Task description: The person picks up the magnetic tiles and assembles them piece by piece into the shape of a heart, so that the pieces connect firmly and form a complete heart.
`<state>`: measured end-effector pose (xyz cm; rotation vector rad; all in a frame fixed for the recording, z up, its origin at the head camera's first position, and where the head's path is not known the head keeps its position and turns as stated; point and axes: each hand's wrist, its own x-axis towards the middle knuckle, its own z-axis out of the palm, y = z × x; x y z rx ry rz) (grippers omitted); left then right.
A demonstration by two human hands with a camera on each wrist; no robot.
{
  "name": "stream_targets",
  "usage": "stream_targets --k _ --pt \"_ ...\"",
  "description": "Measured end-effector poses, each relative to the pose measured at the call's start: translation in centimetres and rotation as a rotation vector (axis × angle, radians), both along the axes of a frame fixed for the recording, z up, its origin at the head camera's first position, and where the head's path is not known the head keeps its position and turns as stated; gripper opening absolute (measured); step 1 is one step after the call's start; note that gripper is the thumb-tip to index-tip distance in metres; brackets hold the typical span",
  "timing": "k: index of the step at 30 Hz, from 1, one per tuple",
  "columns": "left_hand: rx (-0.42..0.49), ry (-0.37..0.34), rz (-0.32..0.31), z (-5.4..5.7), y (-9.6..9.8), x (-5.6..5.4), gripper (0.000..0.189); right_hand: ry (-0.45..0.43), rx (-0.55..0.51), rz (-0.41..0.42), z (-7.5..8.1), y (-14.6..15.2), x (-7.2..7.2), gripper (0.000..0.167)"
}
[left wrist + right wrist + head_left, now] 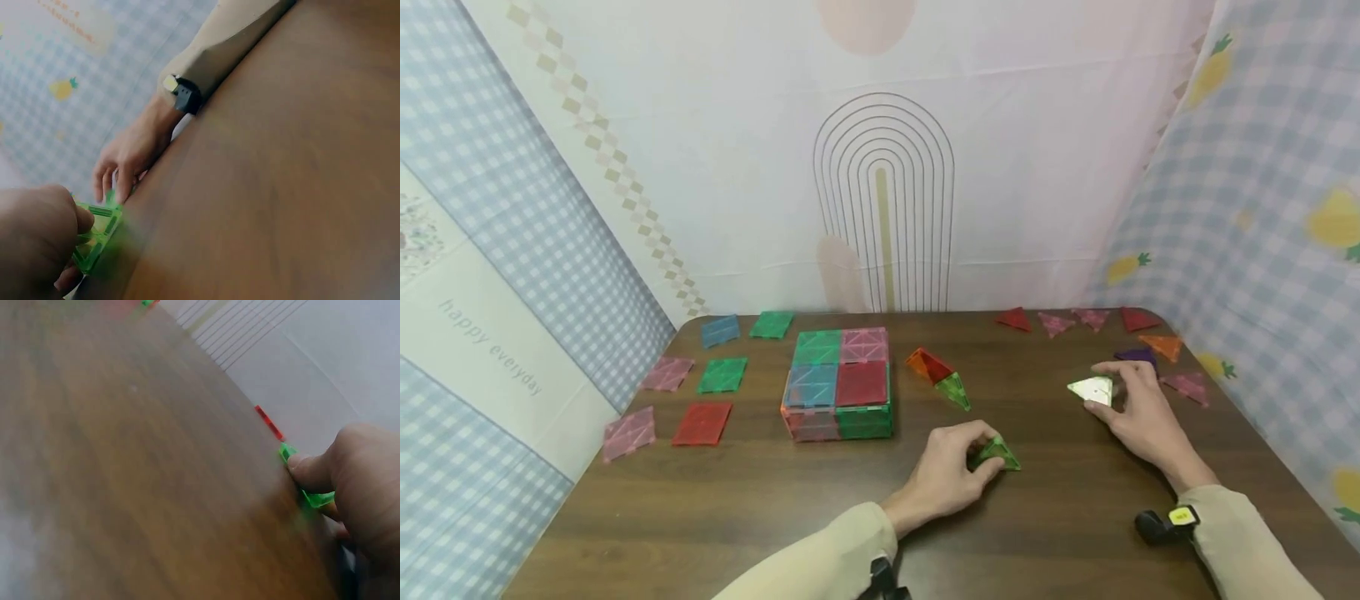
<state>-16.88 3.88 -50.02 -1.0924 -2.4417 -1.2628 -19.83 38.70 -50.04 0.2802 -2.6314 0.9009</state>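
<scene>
My left hand [950, 471] pinches a translucent green triangular magnetic tile [1003, 456] low over the table, right of the tile box. In the left wrist view this green tile [100, 240] shows its framed edges between thumb and fingers. Farther right, my right hand [1138, 417] pinches a second triangular tile [1092, 389], whitened by glare in the head view. From the right wrist, that tile [320, 499] looks green. Between the box and the hands stands a small joined piece [934, 369] of orange, red and green triangles. The two hands are apart.
A box [862, 383] built of coloured square tiles stands left of centre. Loose square tiles, such as a red one [702, 423], lie at the left. Several triangles, including an orange one [1163, 347], lie at the back right. Patterned cloth [1037, 167] hangs behind the wooden table [737, 517].
</scene>
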Motion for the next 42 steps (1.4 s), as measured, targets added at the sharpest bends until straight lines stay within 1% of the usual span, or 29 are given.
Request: stream_targets --k 2,3,5,6,8,11,12,13,15,17,20,22,27,30,33,36,38,42 --pt "0.009 -0.003 0.018 0.0 -1.0 -0.1 0.013 -0.002 -0.029 0.010 0.0 -0.2 0.2 0.059" --pt "0.007 -0.004 0.031 0.0 -1.5 -0.2 0.012 0.001 -0.043 0.021 0.0 -0.5 0.3 0.060" --pt "0.009 -0.013 0.056 0.0 -2.3 -0.4 0.012 -0.001 -0.092 0.048 -0.2 -1.3 0.5 0.057" --pt "0.010 -0.023 0.067 0.0 -2.7 -0.4 0.012 -0.006 -0.142 0.067 -0.2 -2.0 0.7 0.052" --pt "0.014 -0.045 0.079 0.0 -3.2 -0.6 0.011 -0.027 -0.280 0.100 -0.2 -3.6 1.1 0.042" --pt "0.025 -0.074 0.080 0.1 -3.6 -0.7 0.011 -0.092 -0.566 0.177 0.0 -6.5 1.8 0.031" --pt "0.031 -0.082 0.079 0.1 -3.6 -0.7 0.011 -0.114 -0.635 0.203 0.1 -7.5 2.0 0.029" --pt "0.034 -0.086 0.077 0.1 -3.6 -0.7 0.010 -0.140 -0.689 0.228 0.3 -8.4 2.3 0.029" --pt "0.040 -0.089 0.078 0.0 -3.5 -0.8 0.010 -0.197 -0.741 0.283 0.5 -10.0 2.9 0.028" --pt "0.045 -0.084 0.081 0.0 -3.4 -0.8 0.011 -0.239 -0.720 0.318 0.7 -11.2 3.3 0.027" --pt "0.047 -0.081 0.083 0.0 -3.2 -0.9 0.010 -0.266 -0.669 0.345 0.7 -12.2 3.7 0.024" --pt "0.046 -0.083 0.086 -0.1 -3.2 -1.0 0.010 -0.281 -0.644 0.356 0.7 -12.4 3.7 0.021" --pt "0.041 -0.105 0.090 0.0 -3.1 -1.0 0.010 -0.311 -0.622 0.419 0.6 -12.3 3.6 0.018" --pt "0.045 -0.108 0.093 0.1 -3.2 -1.0 0.011 -0.322 -0.611 0.441 0.6 -12.3 3.6 0.020" --pt "0.043 -0.107 0.096 0.2 -3.2 -1.0 0.011 -0.325 -0.605 0.453 0.6 -12.3 3.6 0.028" --pt "0.041 -0.114 0.094 0.2 -3.2 -0.9 0.011 -0.303 -0.618 0.477 0.5 -11.8 3.4 0.038" --pt "0.037 -0.115 0.095 0.2 -3.3 -0.9 0.011 -0.261 -0.633 0.492 0.5 -11.0 3.1 0.043" --pt "0.037 -0.108 0.096 0.1 -3.2 -0.8 0.012 -0.165 -0.737 0.495 0.4 -8.3 2.0 0.045"
